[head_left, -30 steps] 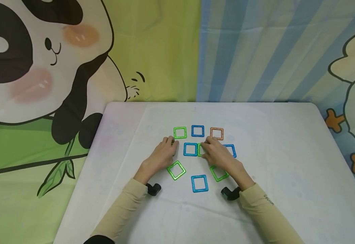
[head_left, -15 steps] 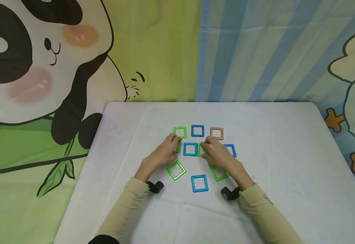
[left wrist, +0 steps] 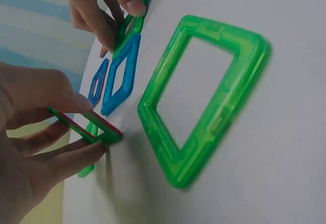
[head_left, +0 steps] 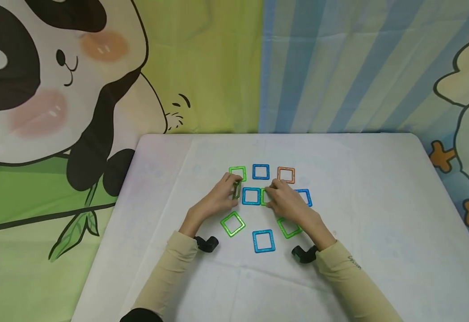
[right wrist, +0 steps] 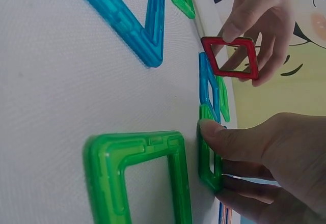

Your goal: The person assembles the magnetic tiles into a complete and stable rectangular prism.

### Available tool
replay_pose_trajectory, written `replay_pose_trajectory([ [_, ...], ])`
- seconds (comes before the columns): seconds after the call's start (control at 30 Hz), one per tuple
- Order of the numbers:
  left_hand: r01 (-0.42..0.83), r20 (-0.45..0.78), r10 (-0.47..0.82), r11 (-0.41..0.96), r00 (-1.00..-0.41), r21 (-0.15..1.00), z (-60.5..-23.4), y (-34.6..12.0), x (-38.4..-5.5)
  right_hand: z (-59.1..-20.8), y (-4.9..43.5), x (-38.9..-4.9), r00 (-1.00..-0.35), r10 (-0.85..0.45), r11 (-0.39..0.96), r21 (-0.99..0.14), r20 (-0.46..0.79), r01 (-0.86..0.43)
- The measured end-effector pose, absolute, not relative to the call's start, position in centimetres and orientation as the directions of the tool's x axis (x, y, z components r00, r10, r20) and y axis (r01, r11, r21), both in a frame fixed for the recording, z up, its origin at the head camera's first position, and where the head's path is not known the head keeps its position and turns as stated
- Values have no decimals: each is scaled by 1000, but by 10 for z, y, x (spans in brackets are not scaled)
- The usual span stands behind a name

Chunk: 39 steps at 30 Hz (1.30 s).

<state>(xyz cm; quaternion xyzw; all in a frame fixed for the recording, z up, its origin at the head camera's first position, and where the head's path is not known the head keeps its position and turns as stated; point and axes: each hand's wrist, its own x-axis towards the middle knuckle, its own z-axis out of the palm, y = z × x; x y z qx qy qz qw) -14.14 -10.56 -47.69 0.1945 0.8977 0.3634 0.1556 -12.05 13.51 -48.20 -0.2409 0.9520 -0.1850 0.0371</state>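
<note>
At the lower centre of the frame, a hollow blue square [head_left: 255, 242] of glossy plastic lay on the white table [head_left: 359, 179]. Mid-frame, the right hand [head_left: 288, 203], its grip narrow, pinched a green square [right wrist: 205, 170] touching a blue tile [head_left: 251, 203]; the left hand [head_left: 218, 197] pinched a red-and-green square [right wrist: 237, 74], tilted up. Beyond lay a row of hollow squares [head_left: 254, 171], then creased, panda-printed cloth [head_left: 202, 89].

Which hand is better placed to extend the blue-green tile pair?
Probably the left hand: it pinches a raised, red-faced tile near the pair's blue tile, while the right hand holds the pair's green tile.
</note>
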Motion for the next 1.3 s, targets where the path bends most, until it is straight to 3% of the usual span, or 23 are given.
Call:
replay_pose_trajectory([
  [0.63,169,-79,454,480,-887,861,-486,-101,-142,-477,136,-125,-879,-476,817,-355,30,-454],
  [0.93,13,-76,218,381,-973,924,-499,-96,-129,-486,135,-118,-886,-462,803,-406,38,-436],
  [1.1,-85,-128,151,265,-980,961,-502,-94,-127,-490,137,-113,-891,-449,791,-432,74,-434],
  [1.3,-121,-152,117,236,-981,964,-502,-92,-128,-494,141,-111,-892,-440,762,-482,104,-433],
])
